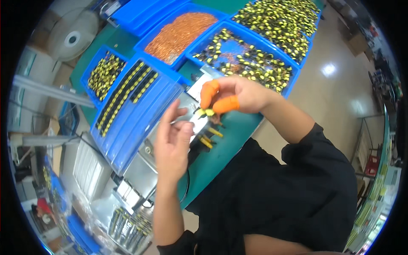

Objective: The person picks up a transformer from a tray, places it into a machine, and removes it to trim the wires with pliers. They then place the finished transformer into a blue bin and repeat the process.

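Hovering with the right hand, in bright orange rubber finger cots on thumb and index, right beside a small yellow-and-black plastic part. Holding those two fingertips narrowly apart; not being able to tell whether pinching the part or only touching it. Half-curling the left hand, with thumb clear of index, showing nothing in its grasp. Locating the part at the far end of a silver metal block, using that as landmark.

Judging by eye: probably needing a light pinch by the sides, square alignment with the block, and steadying from its left without crowding the view.

Reading the long axis, tentatively, as crosswise over the block, yellow uppermost; not resolving which end is pointing where, owing to blur.

Noting outward: finding slim yellow prongs slanting off the block's near right; left of it, a glossy blue plastic cover bearing black yellow-dotted strips; beyond it, a blue plastic tray of loose parts, then copper-coloured bits.
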